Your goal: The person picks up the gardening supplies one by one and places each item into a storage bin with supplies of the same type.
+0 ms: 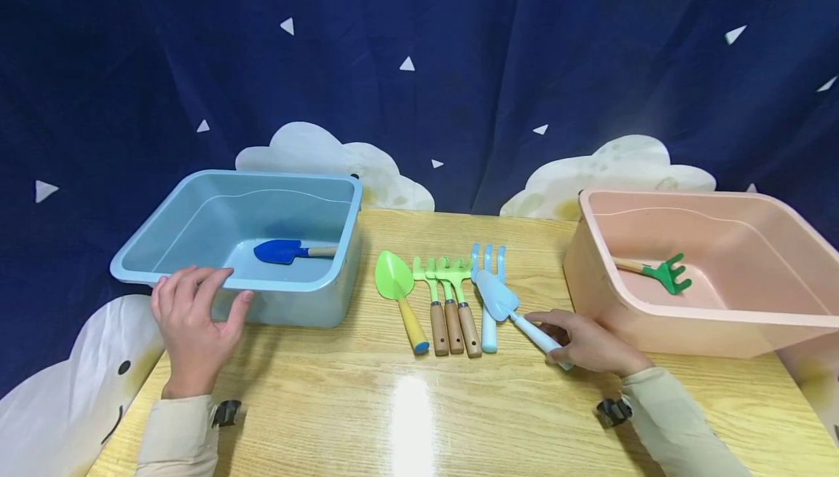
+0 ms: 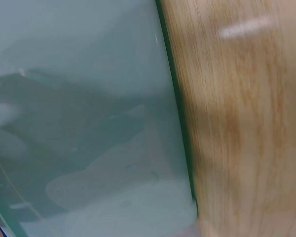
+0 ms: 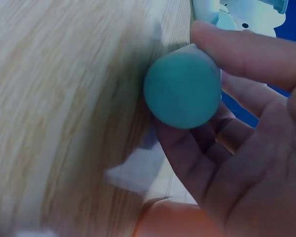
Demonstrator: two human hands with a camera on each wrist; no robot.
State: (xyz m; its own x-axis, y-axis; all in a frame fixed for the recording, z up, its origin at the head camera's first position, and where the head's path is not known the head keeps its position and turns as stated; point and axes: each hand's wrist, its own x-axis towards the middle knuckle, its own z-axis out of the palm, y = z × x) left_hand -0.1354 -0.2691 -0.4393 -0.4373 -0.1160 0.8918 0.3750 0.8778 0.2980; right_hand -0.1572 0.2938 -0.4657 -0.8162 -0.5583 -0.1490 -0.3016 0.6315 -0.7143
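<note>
My right hand (image 1: 586,342) grips the handle of a light blue trowel (image 1: 498,296), thumb on one side and fingers on the other. In the right wrist view the handle's round butt end (image 3: 183,89) faces the camera, close above the wood. The trowel's blade lies over a light blue hand rake (image 1: 489,328). At the left, my left hand (image 1: 199,320) is at the near rim of a blue tub (image 1: 262,284), its fingers loosely bent over the edge. A dark blue trowel (image 1: 278,251) with a wooden handle lies inside that tub.
Beside the light blue rake lie several green hand rakes (image 1: 452,324) with wooden handles and a green trowel (image 1: 394,275) with a yellow handle. A pink tub (image 1: 708,328) on the right holds a green rake (image 1: 670,274). A dark blue curtain (image 1: 459,84) hangs behind the table (image 1: 341,404).
</note>
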